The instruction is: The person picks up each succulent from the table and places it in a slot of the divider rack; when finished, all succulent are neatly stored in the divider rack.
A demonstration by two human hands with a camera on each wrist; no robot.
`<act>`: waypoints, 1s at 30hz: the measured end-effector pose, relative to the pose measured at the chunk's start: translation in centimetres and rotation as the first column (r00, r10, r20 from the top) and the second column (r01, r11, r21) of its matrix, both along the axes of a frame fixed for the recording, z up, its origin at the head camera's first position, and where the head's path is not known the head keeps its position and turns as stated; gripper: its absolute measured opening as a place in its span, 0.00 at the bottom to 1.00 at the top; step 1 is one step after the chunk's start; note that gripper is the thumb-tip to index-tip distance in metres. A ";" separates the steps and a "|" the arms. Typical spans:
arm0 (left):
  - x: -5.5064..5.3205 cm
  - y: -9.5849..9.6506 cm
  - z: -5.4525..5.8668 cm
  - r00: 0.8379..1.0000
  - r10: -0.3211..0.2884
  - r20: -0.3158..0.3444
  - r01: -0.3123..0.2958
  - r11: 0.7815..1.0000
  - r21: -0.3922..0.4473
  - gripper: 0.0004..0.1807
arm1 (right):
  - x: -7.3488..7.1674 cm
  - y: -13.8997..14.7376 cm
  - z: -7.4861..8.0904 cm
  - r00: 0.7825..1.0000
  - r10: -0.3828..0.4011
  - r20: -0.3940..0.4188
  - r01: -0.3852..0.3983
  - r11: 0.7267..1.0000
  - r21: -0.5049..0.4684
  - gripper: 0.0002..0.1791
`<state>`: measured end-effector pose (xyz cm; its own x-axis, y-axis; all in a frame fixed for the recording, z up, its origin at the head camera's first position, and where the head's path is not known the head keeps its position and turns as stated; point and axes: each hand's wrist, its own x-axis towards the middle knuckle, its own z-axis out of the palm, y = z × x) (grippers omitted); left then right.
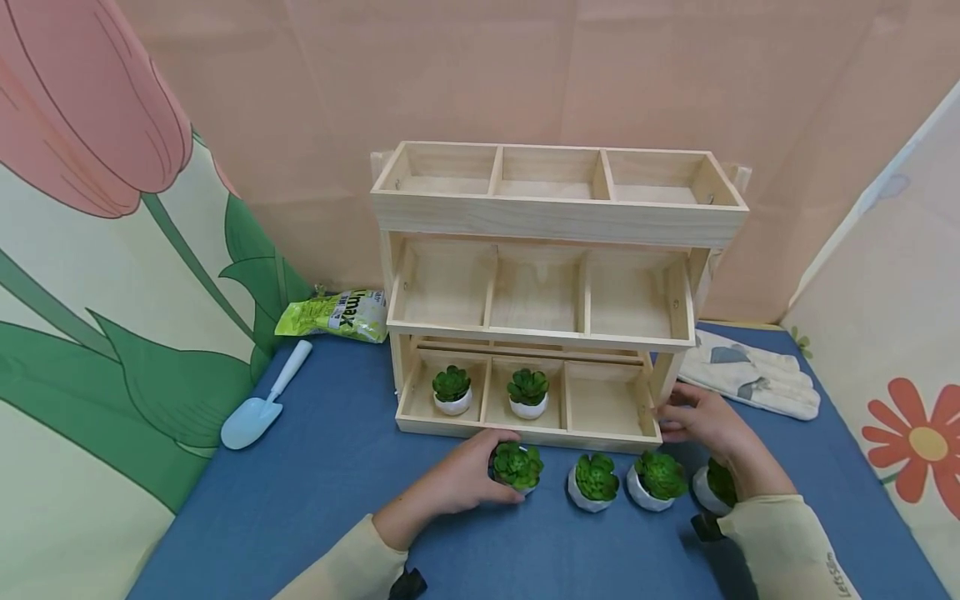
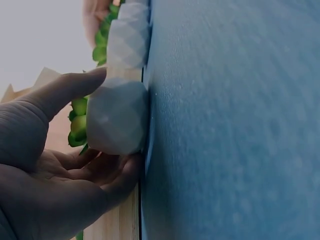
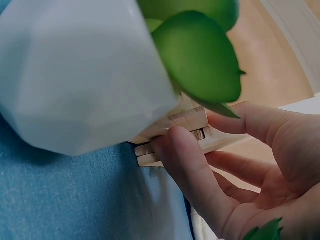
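My left hand grips a small potted succulent in front of the lowest tier, thumb on one side and fingers on the other. In the left wrist view its white faceted pot is right at the blue cloth. My right hand holds the lower right front corner of a three-tier wooden shelf, its thumb on the wood in the right wrist view. Two potted succulents stand in the lowest tier's left and middle compartments. More potted succulents line the cloth, the rightmost partly hidden by my right wrist.
A pale blue trowel lies on the blue cloth at left. Behind it, a green and white bag leans beside the shelf. White and grey gloves lie right of the shelf. Printed backdrops enclose the back and sides.
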<state>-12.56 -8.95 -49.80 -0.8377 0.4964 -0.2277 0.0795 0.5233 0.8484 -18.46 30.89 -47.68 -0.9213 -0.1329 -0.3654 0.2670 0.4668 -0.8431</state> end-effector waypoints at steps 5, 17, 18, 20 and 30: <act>0.1 0.2 0.1 1.000 0.009 0.005 -0.009 1.000 -0.026 0.45 | 0.0 -0.1 0.0 1.000 0.002 -0.011 -0.002 1.000 0.007 0.40; -0.2 0.0 -0.4 1.000 0.008 0.028 -0.009 1.000 0.029 0.41 | 0.1 0.0 0.0 1.000 0.005 -0.010 -0.005 1.000 0.000 0.40; -0.3 -0.1 -0.5 0.999 0.007 0.032 -0.008 0.999 0.035 0.41 | 0.1 0.0 0.0 1.000 0.004 -0.009 -0.004 1.000 -0.001 0.40; -0.3 -0.2 -0.6 0.999 0.006 0.047 -0.009 0.998 0.056 0.40 | 0.1 -0.1 0.0 1.000 0.001 -0.005 -0.001 1.000 -0.004 0.40; -0.3 -0.8 -0.7 0.994 0.007 0.107 -0.021 0.991 0.130 0.40 | 0.1 -0.1 0.0 1.000 0.000 0.003 0.000 1.000 -0.006 0.41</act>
